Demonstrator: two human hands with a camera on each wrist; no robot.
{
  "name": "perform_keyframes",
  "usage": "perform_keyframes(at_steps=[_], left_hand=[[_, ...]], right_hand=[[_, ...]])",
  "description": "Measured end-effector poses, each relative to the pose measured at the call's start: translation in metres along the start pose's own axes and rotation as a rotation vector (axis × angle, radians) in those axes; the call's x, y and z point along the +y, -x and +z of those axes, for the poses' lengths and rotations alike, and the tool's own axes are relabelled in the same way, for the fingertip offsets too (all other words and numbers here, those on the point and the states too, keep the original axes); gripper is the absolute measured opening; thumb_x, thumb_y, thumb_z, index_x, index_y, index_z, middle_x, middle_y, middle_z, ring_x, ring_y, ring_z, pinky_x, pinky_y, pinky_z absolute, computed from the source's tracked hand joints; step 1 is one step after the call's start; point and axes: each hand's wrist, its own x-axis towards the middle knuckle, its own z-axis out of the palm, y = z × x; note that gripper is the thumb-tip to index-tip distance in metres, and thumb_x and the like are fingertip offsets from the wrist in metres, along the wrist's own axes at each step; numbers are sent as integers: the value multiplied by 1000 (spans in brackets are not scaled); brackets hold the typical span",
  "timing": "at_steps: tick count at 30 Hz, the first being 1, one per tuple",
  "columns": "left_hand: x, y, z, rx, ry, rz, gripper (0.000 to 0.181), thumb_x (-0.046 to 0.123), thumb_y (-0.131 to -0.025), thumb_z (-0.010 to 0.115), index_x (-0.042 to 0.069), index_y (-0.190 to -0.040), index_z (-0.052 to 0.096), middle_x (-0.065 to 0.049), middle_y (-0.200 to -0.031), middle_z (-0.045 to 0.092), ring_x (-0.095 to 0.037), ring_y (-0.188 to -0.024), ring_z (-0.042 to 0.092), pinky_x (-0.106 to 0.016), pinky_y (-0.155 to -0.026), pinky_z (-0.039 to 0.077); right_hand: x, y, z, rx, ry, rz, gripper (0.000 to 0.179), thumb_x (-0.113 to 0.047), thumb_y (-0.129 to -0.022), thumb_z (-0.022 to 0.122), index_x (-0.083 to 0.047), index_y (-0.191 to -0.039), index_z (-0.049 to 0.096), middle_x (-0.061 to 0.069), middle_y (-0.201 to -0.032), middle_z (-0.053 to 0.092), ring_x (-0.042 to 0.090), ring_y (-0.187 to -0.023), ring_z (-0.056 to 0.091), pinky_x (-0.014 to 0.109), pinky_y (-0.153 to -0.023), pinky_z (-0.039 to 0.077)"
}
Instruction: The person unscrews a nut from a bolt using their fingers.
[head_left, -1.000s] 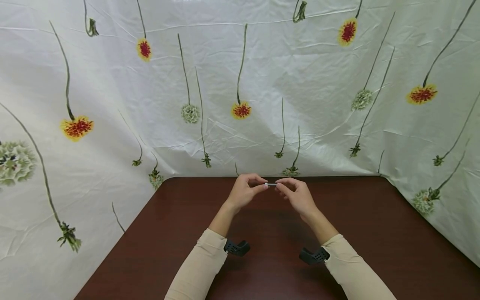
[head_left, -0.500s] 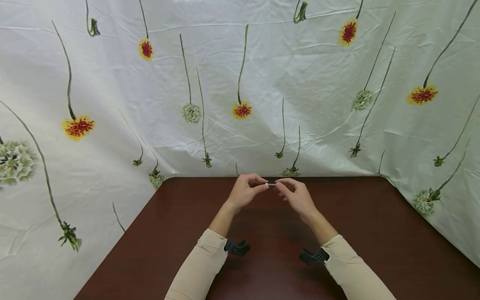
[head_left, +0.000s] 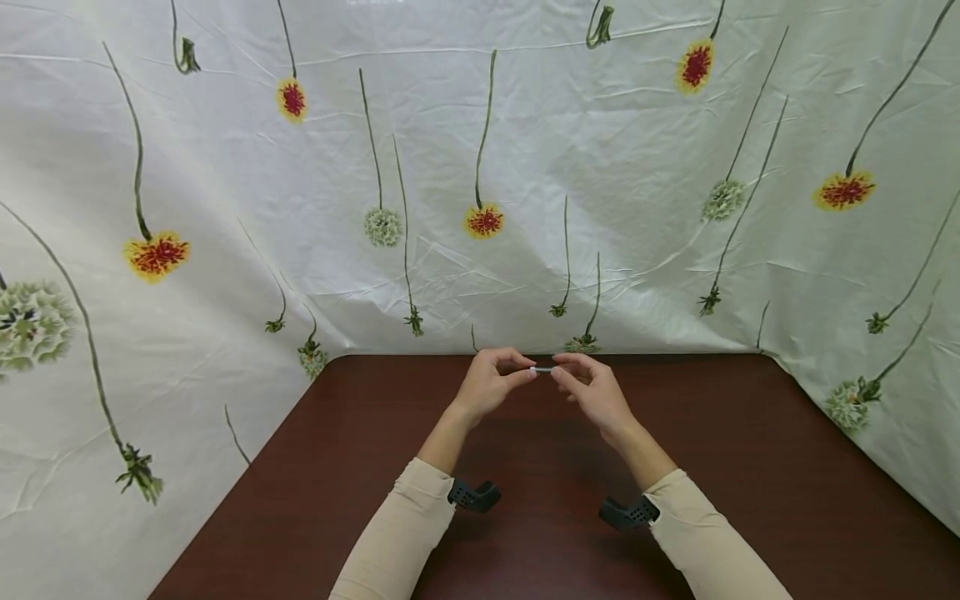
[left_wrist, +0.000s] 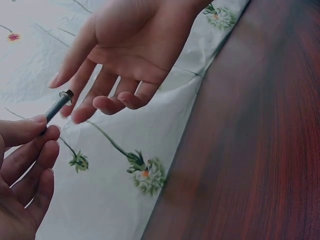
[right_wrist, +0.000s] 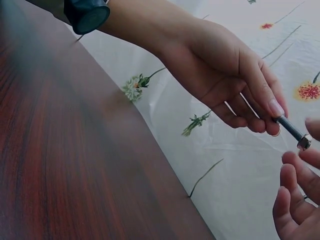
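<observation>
Above the far part of the table, my left hand (head_left: 483, 387) pinches a metal bolt (left_wrist: 56, 107) between thumb and fingertips, close to one end of its threaded shank. At the bolt's other end sits a hex piece with a shiny ring (right_wrist: 304, 143), like a nut with a washer. My right hand (head_left: 602, 398) faces it with the fingers spread loosely, thumb on one side of the hex piece and index finger on the other. In the left wrist view the right thumb tip stands slightly off it. The bolt's held end is hidden by the left fingertips.
A dark red-brown wooden table (head_left: 540, 517) lies under both arms. Behind it and at its sides hangs a white cloth (head_left: 637, 150) printed with flowers. Black wrist straps (head_left: 474, 497) stick out inward from both sleeves.
Both arms stay in place. The right index finger has lifted a little off the bolt's end, widening the gap to the thumb. The left hand's pinch looks the same.
</observation>
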Motion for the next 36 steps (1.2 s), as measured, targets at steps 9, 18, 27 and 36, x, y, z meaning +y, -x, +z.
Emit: perform_keyframes(at_steps=[9, 18, 27, 36], left_hand=[[2, 0, 0, 12, 10, -5, 11, 7, -95, 76, 5, -106, 79, -2, -104, 76, -21, -98, 69, -39, -83, 54], [1, -1, -1, -2, 3, 5, 14, 7, -96, 75, 0, -108, 78, -3, -104, 74, -21, -97, 69, -39, -83, 54], [0, -1, -2, 4, 2, 0, 13, 8, -96, 76, 3, -107, 79, -6, -106, 75, -21, -96, 68, -38, -81, 54], [1, -1, -3, 5, 17, -6, 13, 9, -96, 76, 4, -107, 79, -2, -106, 76, -21, -99, 68, -40, -83, 54]], right_hand=[[2, -3, 0, 13, -7, -20, 27, -7, -102, 67, 4, -126, 67, 26, -114, 68, 23, -89, 68, 51, -85, 55], [3, -3, 1, -4, 9, 8, 37, -20, -104, 67, 1, -134, 64, 21, -115, 70, 26, -96, 68, 56, -89, 52], [4, -3, 0, 8, -25, -35, 35, -9, -100, 71, 1, -133, 66, 20, -117, 68, 26, -96, 69, 43, -82, 56], [5, -5, 2, 30, -2, -4, 31, -20, -104, 67, 4, -123, 70, 22, -107, 72, 24, -88, 69, 41, -81, 57]])
